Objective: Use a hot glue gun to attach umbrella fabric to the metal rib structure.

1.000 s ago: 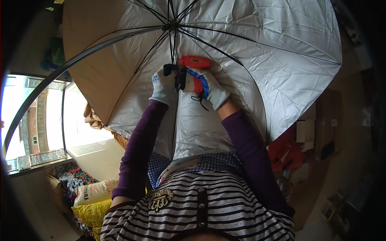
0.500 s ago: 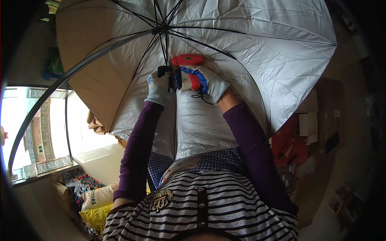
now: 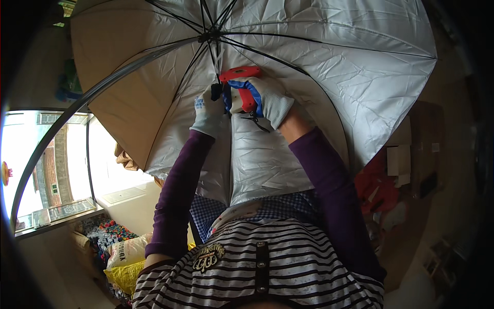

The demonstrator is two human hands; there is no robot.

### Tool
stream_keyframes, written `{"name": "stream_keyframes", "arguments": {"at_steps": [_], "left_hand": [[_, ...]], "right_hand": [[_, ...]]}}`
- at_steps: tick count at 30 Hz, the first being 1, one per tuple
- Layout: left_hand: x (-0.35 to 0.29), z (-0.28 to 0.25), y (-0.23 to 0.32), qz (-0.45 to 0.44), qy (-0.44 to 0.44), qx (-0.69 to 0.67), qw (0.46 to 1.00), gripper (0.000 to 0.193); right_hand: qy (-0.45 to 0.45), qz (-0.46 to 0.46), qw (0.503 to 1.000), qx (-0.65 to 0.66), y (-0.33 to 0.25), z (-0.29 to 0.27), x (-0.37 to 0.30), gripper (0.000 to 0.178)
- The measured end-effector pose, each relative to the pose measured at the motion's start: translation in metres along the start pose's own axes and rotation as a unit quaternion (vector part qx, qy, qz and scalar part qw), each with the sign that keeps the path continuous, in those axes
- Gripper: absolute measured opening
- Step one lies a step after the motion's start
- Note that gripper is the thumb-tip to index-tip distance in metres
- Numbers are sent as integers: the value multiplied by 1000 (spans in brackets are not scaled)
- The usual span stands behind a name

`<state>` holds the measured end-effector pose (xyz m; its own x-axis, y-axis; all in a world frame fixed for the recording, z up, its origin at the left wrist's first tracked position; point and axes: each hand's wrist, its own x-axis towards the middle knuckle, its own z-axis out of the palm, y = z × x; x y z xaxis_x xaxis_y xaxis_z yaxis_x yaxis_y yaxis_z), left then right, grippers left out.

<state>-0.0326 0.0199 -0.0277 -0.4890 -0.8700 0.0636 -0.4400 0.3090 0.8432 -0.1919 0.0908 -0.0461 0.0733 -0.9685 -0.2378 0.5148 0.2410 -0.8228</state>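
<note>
An open umbrella [image 3: 329,67] with a silver lining and black ribs fills the upper part of the view, its hub at the top centre. My right hand [image 3: 267,98], in a white glove with blue trim, grips a red tool [image 3: 242,85] held against the lining just below the hub. My left hand [image 3: 208,110], also gloved, pinches a small black part on the umbrella's shaft right beside the red tool. Both purple sleeves reach up from my striped top.
A window [image 3: 51,165] with a sill is at the left. Below it lie a yellow sack [image 3: 123,270] and colourful bundles. Red items and cardboard boxes [image 3: 396,165] stand at the right behind the umbrella's edge.
The umbrella and both hands have shifted slightly up and left in the view. The grip of both hands on the red tool and the shaft is unchanged.
</note>
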Motion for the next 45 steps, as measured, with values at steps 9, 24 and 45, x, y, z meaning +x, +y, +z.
{"name": "stream_keyframes", "arguments": {"at_steps": [9, 24, 45], "left_hand": [[4, -11, -1, 73, 39, 204, 976, 26], [23, -14, 6, 170, 282, 238, 914, 49], [-21, 65, -43, 98, 21, 202, 974, 50]], "right_hand": [[15, -28, 968, 247, 1, 4, -15, 25], [156, -363, 878, -269, 75, -30, -41, 33], [366, -409, 834, 59, -22, -56, -57, 30]]}}
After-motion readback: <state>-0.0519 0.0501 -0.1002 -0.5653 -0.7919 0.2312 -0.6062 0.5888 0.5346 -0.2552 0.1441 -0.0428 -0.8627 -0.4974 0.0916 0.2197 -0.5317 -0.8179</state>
